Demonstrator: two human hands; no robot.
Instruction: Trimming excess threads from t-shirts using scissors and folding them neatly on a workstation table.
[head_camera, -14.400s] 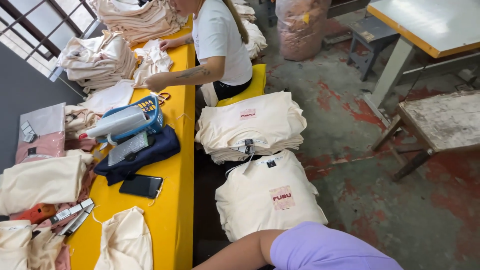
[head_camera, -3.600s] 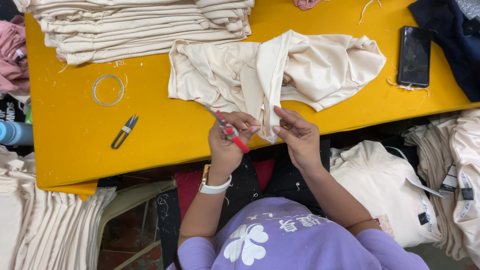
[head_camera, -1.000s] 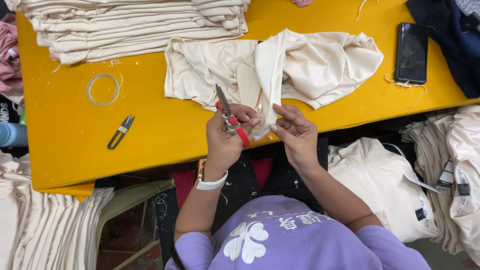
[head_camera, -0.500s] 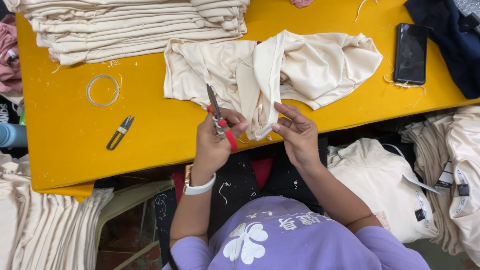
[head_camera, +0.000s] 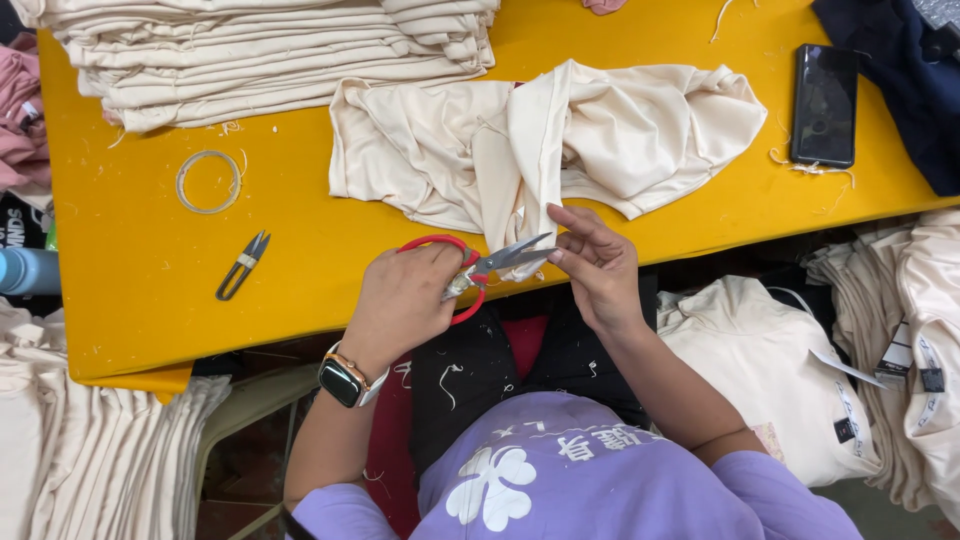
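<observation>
- Left hand (head_camera: 405, 300) grasps one pair of red-handled scissors (head_camera: 478, 270), blades parted.
- Right hand (head_camera: 598, 265) fingertips pinch one cream garment (head_camera: 540, 150) beside the blades.
- One thread snip (head_camera: 243, 265) lies well left.

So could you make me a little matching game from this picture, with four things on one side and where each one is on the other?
Things:
1. red-handled scissors
2. small thread snips
3. black phone
4. stack of folded cream garments

Places:
A. far right of the yellow table
B. far left corner of the table
C. in the left hand
D. lying alone on the table, below a thin ring

Pairs: 1-C, 2-D, 3-A, 4-B
</observation>
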